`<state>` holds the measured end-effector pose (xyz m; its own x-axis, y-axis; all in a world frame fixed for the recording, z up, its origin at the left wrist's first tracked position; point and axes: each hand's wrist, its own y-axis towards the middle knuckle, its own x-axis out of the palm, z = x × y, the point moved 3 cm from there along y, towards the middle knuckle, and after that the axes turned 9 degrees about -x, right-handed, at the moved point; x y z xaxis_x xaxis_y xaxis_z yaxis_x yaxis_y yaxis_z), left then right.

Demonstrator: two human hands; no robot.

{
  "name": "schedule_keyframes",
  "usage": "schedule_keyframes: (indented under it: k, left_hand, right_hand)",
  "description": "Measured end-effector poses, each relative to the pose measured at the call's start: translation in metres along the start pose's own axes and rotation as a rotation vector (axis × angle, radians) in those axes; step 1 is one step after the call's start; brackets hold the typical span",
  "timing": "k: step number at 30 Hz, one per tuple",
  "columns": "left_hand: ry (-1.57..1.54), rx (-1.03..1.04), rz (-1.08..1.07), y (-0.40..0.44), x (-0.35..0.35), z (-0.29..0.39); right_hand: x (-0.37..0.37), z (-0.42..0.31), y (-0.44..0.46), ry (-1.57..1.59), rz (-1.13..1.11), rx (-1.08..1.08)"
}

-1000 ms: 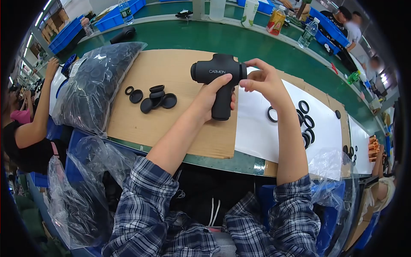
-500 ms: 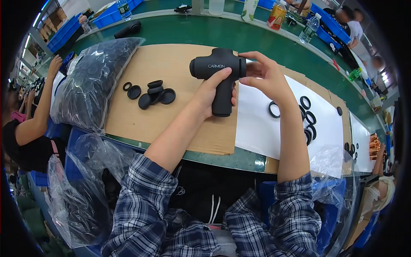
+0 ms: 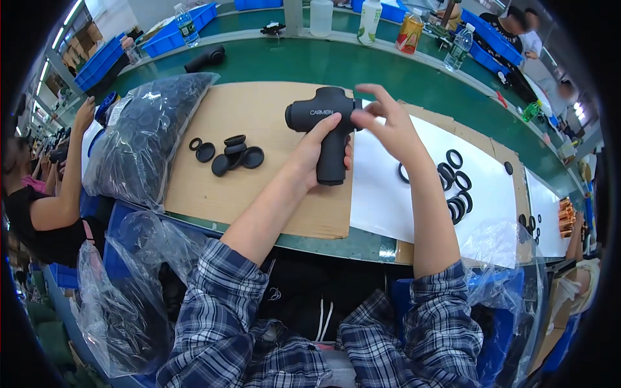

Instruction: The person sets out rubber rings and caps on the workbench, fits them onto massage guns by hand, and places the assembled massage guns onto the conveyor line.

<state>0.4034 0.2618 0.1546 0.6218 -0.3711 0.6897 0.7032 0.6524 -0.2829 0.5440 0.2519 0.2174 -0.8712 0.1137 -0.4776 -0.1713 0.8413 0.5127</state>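
A black massage gun (image 3: 331, 139) with pale lettering on its head is held above the cardboard. My left hand (image 3: 316, 153) wraps round its handle, thumb lying on the front just under the lettering. At the right end of the gun's head is my right hand (image 3: 390, 129), its thumb and fingers apart and slightly blurred; whether the thumb touches the gun I cannot tell. Left of my forearm, several black round caps (image 3: 237, 155) lie in a loose group on the cardboard. Beneath and beside my right forearm, several black rings (image 3: 458, 181) rest on white paper.
A plastic bag full of black parts (image 3: 145, 136) stands at the left on the cardboard sheet (image 3: 284, 220). Another black massage gun (image 3: 206, 58) lies further back on the green table. Bottles (image 3: 409, 32) and blue bins line the far edge. Other people sit at both sides.
My right hand's fingers have spread and lifted off the end of the massage gun's head. The gun sits slightly lower in view, still in my left hand.
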Motion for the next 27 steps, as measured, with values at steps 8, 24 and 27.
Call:
schedule_keyframes:
  k: [8,24,27]
  left_hand:
    - [-0.354,-0.283,-0.037,-0.018,0.024,-0.012]
    - [-0.068,0.044,-0.075,-0.074,0.036,-0.011]
    - [0.112,0.213,0.102,-0.075,0.034,-0.011]
  right_hand:
    - [0.009,-0.008,-0.011,-0.313,0.241,-0.280]
    - [0.027,-0.052,-0.012,0.005,0.155,-0.508]
    - [0.035,-0.051,-0.006,0.022,0.130,-0.278]
